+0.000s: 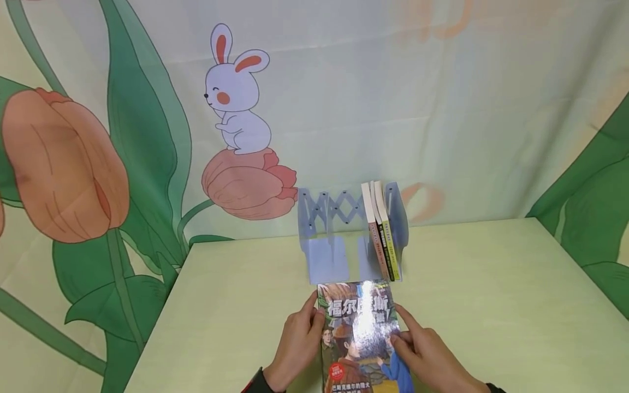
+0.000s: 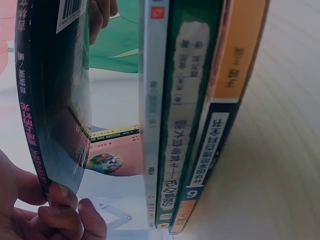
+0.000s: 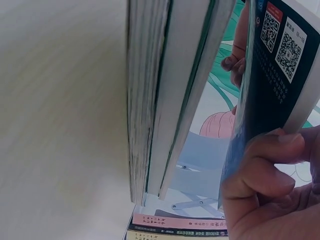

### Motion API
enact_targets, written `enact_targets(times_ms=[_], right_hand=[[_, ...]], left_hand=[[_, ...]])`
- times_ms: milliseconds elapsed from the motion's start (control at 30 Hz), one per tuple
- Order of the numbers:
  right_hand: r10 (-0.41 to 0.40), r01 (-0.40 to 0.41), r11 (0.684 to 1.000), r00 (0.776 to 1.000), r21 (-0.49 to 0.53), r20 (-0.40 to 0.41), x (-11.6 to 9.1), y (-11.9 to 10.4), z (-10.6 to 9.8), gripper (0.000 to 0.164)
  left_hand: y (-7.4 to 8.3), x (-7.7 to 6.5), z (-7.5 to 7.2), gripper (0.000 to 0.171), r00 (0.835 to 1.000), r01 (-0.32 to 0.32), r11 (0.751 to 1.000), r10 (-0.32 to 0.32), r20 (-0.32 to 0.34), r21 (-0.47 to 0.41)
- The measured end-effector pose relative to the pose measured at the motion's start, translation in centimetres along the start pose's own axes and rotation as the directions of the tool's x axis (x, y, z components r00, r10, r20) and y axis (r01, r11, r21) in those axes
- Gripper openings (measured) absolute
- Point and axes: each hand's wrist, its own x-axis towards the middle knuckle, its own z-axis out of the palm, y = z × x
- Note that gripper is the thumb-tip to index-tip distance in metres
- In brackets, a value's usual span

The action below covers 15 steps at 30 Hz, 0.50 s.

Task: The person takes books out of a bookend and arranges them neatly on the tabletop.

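Book: held up from both sides, in front of the blue rack and near to it; shiny front cover turned towards the head camera; not in the rack, and apart from the stack below.
Left hand: at the spine side of the book; thumb on the cover, fingers bent round behind; gripping the book.
Right hand: at the opposite edge, in similar manner; thumb on the cover, fingers folded behind; gripping the same book.
Stack under the book: lying flat on the desk; three spines to be counted in the left wrist view, namely pale blue, green, and orange with black; page edges facing the right wrist camera; covered from sight in the head view.
Rack with crossed bars: placed on the desk, before the printed cloth.
Shelved books: three spines, reddish, black and yellow-green; close together at the right end of the rack, beside the end plate.
Inside the rack: three books standing; by judgement, only a part of the work done, perhaps somewhat less than half.
Outside the rack: one book in the hands and three in the stack; by judgement, the part not yet done, unless more books hidden from view.
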Motion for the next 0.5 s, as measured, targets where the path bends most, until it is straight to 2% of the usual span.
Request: enact_targets(times_ms=[233,500], right_hand=[[0.061,-0.062,0.998,0.995,0.012,0.074,0.07,0.61,0.36,0.064],[0.083,-0.083,0.997,0.993,-0.007,0.085,0.17,0.80,0.44,0.064]], left_hand=[[-0.49,-0.05,0.33,0.045,1.000,0.019,1.000,-0.019,0.022,0.007],[-0.87,0.13,0.59,0.045,0.999,0.011,1.000,-0.012,0.045,0.023]])
